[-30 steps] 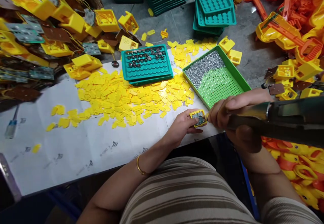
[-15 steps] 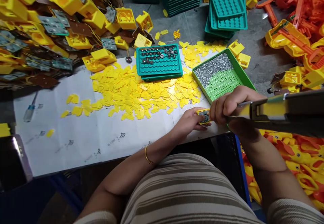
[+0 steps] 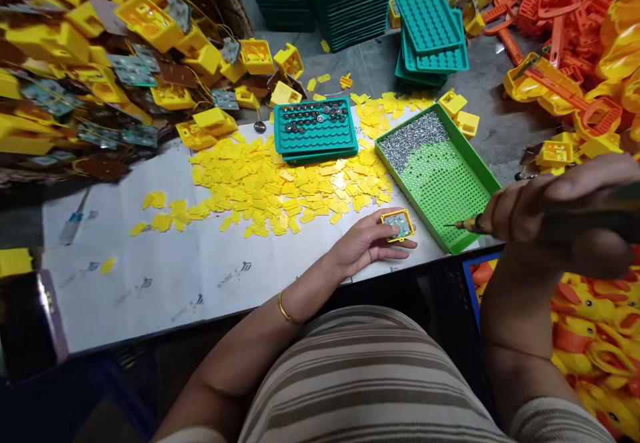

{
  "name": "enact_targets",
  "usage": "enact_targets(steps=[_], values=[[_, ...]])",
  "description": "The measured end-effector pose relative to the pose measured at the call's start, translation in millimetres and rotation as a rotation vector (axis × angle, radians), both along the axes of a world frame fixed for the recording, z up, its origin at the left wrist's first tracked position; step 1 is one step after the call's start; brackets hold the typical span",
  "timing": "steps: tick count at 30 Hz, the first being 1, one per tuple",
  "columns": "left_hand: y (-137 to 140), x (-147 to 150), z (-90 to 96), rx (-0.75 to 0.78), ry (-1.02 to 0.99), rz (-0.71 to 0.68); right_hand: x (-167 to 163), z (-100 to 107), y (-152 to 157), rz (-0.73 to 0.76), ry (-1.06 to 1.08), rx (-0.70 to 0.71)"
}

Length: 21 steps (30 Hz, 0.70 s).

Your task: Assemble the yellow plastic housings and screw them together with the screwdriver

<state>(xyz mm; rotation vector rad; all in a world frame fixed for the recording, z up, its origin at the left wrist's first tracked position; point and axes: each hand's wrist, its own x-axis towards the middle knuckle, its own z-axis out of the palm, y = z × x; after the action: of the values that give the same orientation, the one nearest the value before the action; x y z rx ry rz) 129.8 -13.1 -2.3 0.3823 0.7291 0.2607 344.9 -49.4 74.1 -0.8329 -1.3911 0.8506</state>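
Note:
My left hand [image 3: 367,246] holds a small yellow plastic case [image 3: 404,235] with a green circuit board inside, the thumb pressed on the board. My right hand [image 3: 520,209] is wrapped round an electric screwdriver [image 3: 590,216], its thin bit pointing left over the near end of a green tray [image 3: 453,196]. Many small silver screws [image 3: 415,139] lie heaped in the tray's far end; its perforated near floor shows. The bit is apart from the case. Left of the tray spreads a heap of flat yellow plastic pieces [image 3: 280,193].
A teal tray [image 3: 315,143] with dark round parts sits amid the yellow pieces. Yellow housings with wires [image 3: 150,23] pile at left. Stacked teal trays [image 3: 435,23] stand behind, orange parts [image 3: 560,3] at far right. A screwdriver [image 3: 74,223] and a dark-screened device [image 3: 30,323] lie left.
The electric screwdriver has moved right, away from the yellow case to the green tray, in my right hand. My left hand still holds the case, its board now more exposed.

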Motion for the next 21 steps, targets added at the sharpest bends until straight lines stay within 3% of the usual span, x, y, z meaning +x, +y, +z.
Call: enact_targets(steps=[4,9,19,21], values=[[-2.3,-4.1,4.2,0.036,0.048,0.041,17.7,-17.8,-2.8,-0.238,0.141,0.043],[-3.9,-11.8,3.6,0.04,0.076,0.055,24.1,-32.9,-13.4,-0.32,0.125,0.109],[-6.9,-36.3,14.9,0.027,-0.063,0.194,24.8,-40.3,-20.6,-0.437,-0.013,0.073],[-6.5,-40.6,16.4,-0.001,-0.104,0.223,23.2,-37.0,-24.1,-0.542,-0.093,0.023]])
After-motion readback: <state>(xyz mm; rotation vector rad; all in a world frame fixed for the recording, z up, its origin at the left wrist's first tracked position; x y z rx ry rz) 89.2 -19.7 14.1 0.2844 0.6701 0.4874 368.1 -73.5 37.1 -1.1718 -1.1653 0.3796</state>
